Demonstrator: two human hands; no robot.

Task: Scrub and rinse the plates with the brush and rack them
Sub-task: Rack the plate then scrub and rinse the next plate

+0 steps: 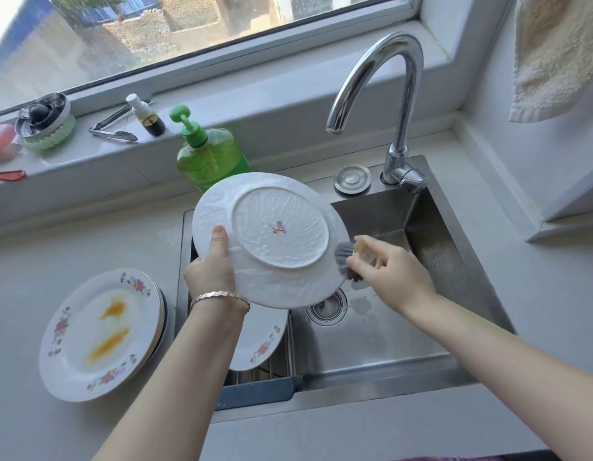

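Observation:
My left hand point(211, 267) grips the left rim of a white plate point(275, 237), held tilted over the sink with its soapy underside facing me. My right hand point(393, 271) holds a small brush point(346, 259) whose grey bristles touch the plate's lower right rim. A stack of dirty floral plates point(99, 334) with orange smears lies on the counter to the left. Another floral plate point(258, 341) sits in the rack point(255, 392) at the sink's left side, partly hidden by the held plate and my arm.
The steel sink point(388, 334) has a drain point(328, 307) below the plate. A chrome faucet point(398, 104) arches above, no water running. A green soap bottle point(212, 154) stands behind the plate. Tongs point(112, 128) and a small bottle point(147, 116) lie on the sill. A towel point(554, 54) hangs at right.

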